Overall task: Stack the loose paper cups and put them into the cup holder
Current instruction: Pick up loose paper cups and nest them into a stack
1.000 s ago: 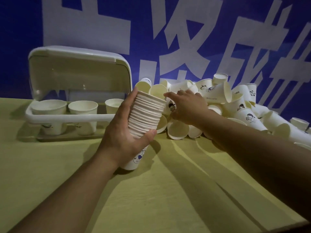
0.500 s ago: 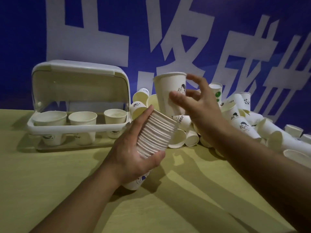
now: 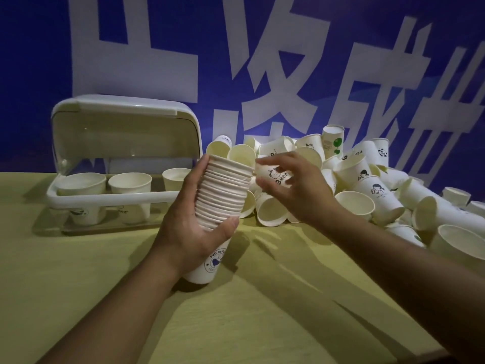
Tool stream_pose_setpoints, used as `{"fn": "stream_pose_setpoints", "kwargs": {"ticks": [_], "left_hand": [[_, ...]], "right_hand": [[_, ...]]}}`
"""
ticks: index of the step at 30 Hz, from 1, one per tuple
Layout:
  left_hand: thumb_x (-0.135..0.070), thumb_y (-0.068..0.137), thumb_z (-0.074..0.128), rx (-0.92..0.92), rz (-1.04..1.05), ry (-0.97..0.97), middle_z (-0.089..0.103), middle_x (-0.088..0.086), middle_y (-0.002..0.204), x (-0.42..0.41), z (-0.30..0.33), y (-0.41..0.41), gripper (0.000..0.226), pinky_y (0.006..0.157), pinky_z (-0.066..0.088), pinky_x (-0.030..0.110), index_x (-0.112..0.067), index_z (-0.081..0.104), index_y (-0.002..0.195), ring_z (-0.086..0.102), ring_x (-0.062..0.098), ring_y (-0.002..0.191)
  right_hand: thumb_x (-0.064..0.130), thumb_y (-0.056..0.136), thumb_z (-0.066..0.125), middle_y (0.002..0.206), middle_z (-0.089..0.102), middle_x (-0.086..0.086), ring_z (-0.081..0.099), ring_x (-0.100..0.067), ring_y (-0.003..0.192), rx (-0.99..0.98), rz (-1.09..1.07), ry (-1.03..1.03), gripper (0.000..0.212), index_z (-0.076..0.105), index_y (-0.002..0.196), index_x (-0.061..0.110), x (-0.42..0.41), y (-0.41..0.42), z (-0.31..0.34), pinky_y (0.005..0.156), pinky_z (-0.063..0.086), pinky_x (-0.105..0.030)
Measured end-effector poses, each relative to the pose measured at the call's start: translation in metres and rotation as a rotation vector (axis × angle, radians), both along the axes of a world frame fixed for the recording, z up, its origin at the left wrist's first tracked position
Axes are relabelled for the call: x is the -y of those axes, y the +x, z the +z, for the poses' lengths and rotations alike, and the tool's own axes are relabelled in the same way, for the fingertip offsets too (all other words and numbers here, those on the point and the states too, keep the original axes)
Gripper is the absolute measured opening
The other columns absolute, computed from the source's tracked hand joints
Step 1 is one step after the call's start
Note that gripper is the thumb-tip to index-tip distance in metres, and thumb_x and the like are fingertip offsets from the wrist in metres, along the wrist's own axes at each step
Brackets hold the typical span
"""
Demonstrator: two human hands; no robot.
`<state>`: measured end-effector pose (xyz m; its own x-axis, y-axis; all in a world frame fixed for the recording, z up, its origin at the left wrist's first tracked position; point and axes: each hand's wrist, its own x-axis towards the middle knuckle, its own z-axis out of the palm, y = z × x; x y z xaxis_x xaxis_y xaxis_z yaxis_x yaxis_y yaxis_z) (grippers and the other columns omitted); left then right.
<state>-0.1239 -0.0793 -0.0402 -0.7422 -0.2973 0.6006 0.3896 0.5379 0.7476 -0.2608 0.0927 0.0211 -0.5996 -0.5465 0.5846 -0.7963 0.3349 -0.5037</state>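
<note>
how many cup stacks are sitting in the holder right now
3, in a row behind the front rail of the cup holder: left stack, middle stack, right stack, partly covered by the left hand. More could be hidden behind that hand.

Single head view, close above table point(image 3: 78, 298), facing forward-down toward blue wall banner point(image 3: 39, 61); both forearms enter from below.

This looks like a staged recording or event space rather than a home. A blue banner point(image 3: 393, 61) with huge white characters fills the whole upper frame as backdrop, and a plain yellowish wood-grain worktop point(image 3: 78, 298) spreads across the lower frame under dim light.
</note>
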Motion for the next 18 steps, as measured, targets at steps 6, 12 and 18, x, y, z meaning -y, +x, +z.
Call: {"fn": "stream_pose_setpoints", "kwargs": {"ticks": [6,12,18], "left_hand": [[-0.061,0.062,0.069,0.014,0.019,0.027,0.043,-0.046,0.126,0.001,0.0,0.0,0.101,0.079,0.051,0.022,-0.064,0.013,0.146,0.057,-0.011,0.106],[-0.061,0.063,0.069,0.024,0.033,0.004,0.042,-0.043,0.127,0.001,0.0,0.0,0.101,0.078,0.05,0.019,-0.065,0.011,0.146,0.055,-0.014,0.105],[-0.063,0.063,0.068,0.02,0.021,-0.007,0.043,-0.041,0.129,0.002,0.0,-0.001,0.101,0.077,0.05,0.015,-0.064,0.011,0.147,0.055,-0.014,0.106]], "right_hand": [[0.066,0.089,0.056,0.157,0.04,0.006,0.022,-0.031,0.147,-0.47,-0.385,0.68,0.076,0.022,0.153,0.043,0.005,-0.055,-0.002,0.116,0.013,-0.056],[0.071,0.092,0.041,0.151,0.049,0.0,0.019,-0.034,0.15,-0.486,-0.462,0.886,0.073,0.018,0.154,0.04,0.024,-0.081,0.002,0.118,0.0,-0.062],[0.066,0.088,0.055,0.136,0.062,0.001,0.036,-0.029,0.14,-0.378,-0.387,0.495,0.066,0.039,0.145,0.039,0.022,-0.07,0.015,0.119,0.009,-0.056]]}}
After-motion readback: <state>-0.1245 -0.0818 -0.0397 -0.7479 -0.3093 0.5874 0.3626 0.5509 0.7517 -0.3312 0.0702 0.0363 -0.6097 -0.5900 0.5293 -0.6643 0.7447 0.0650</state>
